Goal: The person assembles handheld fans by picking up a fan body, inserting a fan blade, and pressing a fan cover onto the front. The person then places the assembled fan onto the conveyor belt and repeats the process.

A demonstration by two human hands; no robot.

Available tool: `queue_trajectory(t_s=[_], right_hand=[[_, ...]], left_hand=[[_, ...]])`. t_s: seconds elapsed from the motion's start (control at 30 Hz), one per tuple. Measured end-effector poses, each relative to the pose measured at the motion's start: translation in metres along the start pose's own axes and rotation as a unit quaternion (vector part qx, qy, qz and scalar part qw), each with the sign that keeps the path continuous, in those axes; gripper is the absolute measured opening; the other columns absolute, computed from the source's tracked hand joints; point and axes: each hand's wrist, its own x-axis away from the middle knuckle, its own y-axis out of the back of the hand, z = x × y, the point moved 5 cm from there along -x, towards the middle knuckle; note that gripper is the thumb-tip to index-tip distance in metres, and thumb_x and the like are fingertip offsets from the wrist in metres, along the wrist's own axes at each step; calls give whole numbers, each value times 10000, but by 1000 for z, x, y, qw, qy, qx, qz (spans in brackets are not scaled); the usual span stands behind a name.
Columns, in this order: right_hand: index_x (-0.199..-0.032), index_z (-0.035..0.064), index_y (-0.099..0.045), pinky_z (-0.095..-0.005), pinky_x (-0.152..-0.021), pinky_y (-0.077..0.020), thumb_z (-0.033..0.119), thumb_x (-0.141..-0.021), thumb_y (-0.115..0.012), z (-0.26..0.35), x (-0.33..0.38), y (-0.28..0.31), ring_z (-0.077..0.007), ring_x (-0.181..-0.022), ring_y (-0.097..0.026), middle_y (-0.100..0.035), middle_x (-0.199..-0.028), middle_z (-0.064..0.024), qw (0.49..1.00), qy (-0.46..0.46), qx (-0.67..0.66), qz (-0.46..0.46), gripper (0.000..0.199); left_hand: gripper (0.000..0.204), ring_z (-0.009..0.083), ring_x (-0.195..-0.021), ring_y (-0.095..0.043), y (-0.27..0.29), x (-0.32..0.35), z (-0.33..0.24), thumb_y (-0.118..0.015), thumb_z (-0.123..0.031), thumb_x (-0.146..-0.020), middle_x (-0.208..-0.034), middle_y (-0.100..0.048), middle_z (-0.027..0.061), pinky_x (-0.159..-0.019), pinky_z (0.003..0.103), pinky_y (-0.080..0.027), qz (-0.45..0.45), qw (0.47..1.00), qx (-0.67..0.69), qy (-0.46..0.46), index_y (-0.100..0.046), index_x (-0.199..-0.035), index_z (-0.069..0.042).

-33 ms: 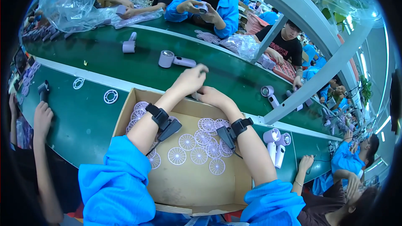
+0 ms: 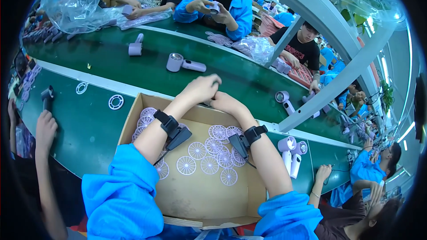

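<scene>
Left hand [image 2: 201, 88] and right hand [image 2: 226, 102] close together at the far edge of a cardboard box [image 2: 204, 206]
Both hands' fingers are bent; whether either grips anything, I cannot tell; lilac spoked discs [image 2: 186, 165] lie inside the box; a lilac fan [image 2: 193, 66] lies beyond the hands on the green belt [image 2: 249, 86].

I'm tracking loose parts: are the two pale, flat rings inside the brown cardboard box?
No, the two pale rings lie on the green tabletop, left of the box.
</scene>
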Motion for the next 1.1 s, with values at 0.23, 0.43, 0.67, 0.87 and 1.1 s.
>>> queue_trajectory(t_s=[0.23,0.43,0.67,0.87,1.1], right_hand=[[-1114,32,-622,-384,-859,-473,214,-838,-521,0,-1,0,-337,-994,-610,-632,-1105,-202,998,8,49,30,345],[-1180,97,-603,-302,-652,-506,170,-834,-532,-20,14,100,-180,-831,-615,-629,-1049,-96,998,-23,-11,-59,361],[-1219,79,-557,-497,-941,-404,525,-802,-591,-156,63,162,-377,-1230,-431,-507,-1265,-186,744,-463,172,-451,612],[-1266,128,-455,-524,-940,-376,448,-840,-552,-266,95,125,-347,-1261,-390,-481,-1289,-168,703,-586,200,-351,541],[-1255,53,-479,-451,-893,-450,358,-848,-549,-232,104,130,-368,-1149,-534,-548,-1252,-189,765,-516,213,-322,513]], left_hand=[[333,349,-985,-593,-15,6,13,-410,-265,-906,-1055,-639,168,-840,422,-475,160,983,-77,40,-619,-1080,-75],[318,350,-967,-615,-14,15,11,-454,-233,-841,-1033,-652,184,-849,428,-485,203,964,-161,58,-654,-1018,-61],[323,353,-960,-625,-16,20,23,-492,-203,-799,-1024,-652,202,-829,435,-499,204,966,-142,68,-665,-1024,-48],[320,355,-949,-633,-24,11,8,-512,-189,-789,-1015,-653,214,-817,429,-510,205,967,-140,62,-664,-1007,-11],[310,354,-958,-630,-24,11,8,-510,-195,-804,-1036,-651,204,-822,432,-509,210,966,-139,58,-669,-991,-4]])
